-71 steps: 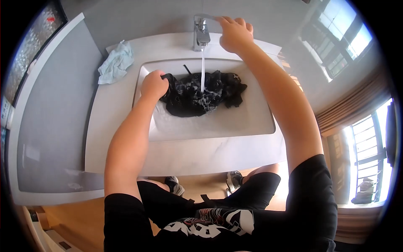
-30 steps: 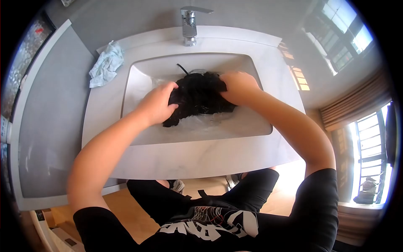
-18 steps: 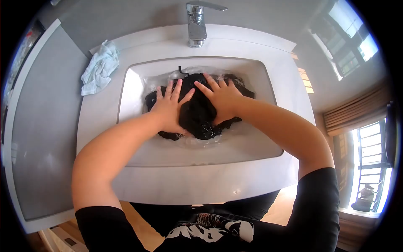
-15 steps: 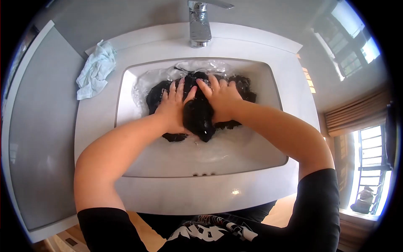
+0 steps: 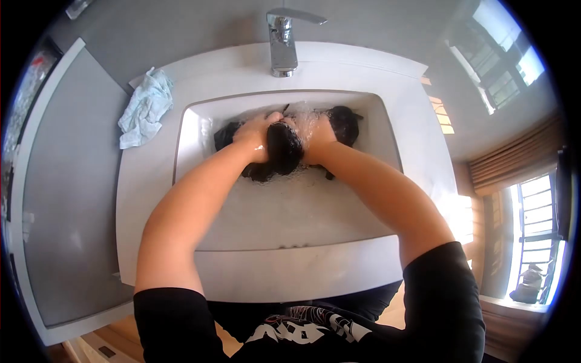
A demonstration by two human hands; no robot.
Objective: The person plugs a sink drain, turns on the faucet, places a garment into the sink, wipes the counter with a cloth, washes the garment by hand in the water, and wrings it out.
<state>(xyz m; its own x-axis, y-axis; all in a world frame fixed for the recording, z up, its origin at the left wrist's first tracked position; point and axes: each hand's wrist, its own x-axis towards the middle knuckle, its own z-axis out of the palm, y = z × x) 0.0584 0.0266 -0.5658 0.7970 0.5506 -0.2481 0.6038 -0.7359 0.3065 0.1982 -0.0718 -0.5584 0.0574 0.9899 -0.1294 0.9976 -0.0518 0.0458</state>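
A soaked black cloth (image 5: 284, 148) lies bunched in the water of a white sink (image 5: 290, 224). My left hand (image 5: 257, 132) is closed around the cloth's left-middle part, its fingers curled over the top. Opposite it, my right hand (image 5: 319, 134) grips the bunched cloth from the right, with its fingertips partly hidden by splashing water. A dark lump of the same cloth bulges out beyond my right hand, and another fold shows left of my left hand. Both hands are close together, partly in the water.
A chrome faucet (image 5: 282, 51) stands behind the basin. On the counter's left corner lies a crumpled pale blue cloth (image 5: 147, 107). A grey panel (image 5: 78, 187) rises at the left, and a window (image 5: 535, 236) with a brown blind (image 5: 514, 160) is at the right.
My hands have gone from lying spread on the cloth to closing around it. They have drawn nearer each other, the cloth is bunched tighter, and water splashes between them.
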